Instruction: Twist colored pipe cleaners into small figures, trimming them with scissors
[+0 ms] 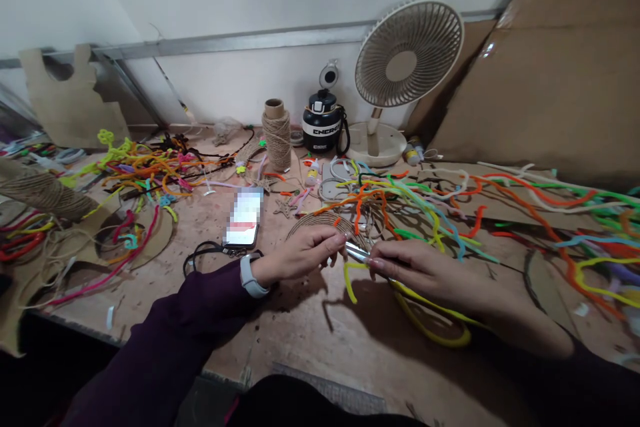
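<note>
My left hand (305, 255) and my right hand (420, 268) meet above the worktable (300, 327), fingertips almost touching. Between them is a small silvery metal tool (356, 252); the left fingers pinch its end and the right fingers close around its other end. A yellow pipe cleaner (430, 327) runs from under my right hand, hooks down at the fingertips and loops back along the table. A white watch (250, 277) sits on my left wrist.
Heaps of coloured pipe cleaners (150, 170) lie left and right (550, 207). A phone (243, 218) lies just beyond my left hand. A twine spool (276, 135), dark bottle (323, 123) and desk fan (400, 73) stand at the back. Cardboard (560, 73) leans on the right.
</note>
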Available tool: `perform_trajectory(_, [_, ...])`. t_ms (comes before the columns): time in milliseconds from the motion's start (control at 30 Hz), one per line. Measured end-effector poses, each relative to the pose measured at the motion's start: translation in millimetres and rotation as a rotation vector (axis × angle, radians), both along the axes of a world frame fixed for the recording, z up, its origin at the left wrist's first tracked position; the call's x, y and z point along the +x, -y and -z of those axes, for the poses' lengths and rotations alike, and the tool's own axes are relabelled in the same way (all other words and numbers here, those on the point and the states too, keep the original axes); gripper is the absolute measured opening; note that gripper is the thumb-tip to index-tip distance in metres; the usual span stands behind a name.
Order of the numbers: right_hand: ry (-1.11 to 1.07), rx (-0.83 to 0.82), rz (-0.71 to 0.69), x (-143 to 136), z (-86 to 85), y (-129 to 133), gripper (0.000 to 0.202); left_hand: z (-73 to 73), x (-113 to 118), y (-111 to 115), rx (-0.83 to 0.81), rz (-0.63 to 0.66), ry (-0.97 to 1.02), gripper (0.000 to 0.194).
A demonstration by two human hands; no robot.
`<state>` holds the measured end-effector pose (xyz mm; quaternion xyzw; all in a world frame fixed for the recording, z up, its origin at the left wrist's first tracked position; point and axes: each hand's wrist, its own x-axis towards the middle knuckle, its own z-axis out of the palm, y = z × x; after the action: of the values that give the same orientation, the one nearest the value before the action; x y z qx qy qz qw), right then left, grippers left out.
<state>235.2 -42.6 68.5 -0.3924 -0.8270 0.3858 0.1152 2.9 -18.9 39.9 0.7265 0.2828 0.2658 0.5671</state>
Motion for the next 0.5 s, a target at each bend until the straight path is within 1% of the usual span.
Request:
perform_trajectory(67, [0.015,-0.031,-0.030,1.4,0.4,-2.0,0.036,-1.9,-1.9,-1.9,0.000,0.109,-0.028,0.041])
perform_trajectory(133, [0.029,-0.031,-0.038,0.9,1.9,-2.8,0.036,-2.0,-1.3,-2.6,-0.048,0.193,-0.039,0.040])
perform_trajectory(267, [0.038,-0.010,-0.052,-1.2,6.1,-2.0,0.037,0.1,2.5,-1.9,-0.212,0.273,-0.045,0.040])
perform_trajectory(333, [0.026,-0.009,-0.054,-1.5,6.6,-1.0,0.038,1.1,3.7,-1.1,-0.239,0.303,-0.043,0.041])
perform_trajectory(400, [0.005,-0.033,-0.031,-2.0,5.7,0.0,0.040,2.5,4.5,0.4,-0.204,0.271,-0.029,0.041])
perform_trajectory(433, [-0.012,-0.060,-0.003,-2.6,4.8,0.5,0.040,3.4,4.9,1.5,-0.183,0.220,-0.013,0.040])
perform_trajectory(500, [-0.067,-0.147,0.087,-5.2,3.6,1.7,0.040,5.8,5.7,4.3,-0.165,0.069,0.026,0.040])
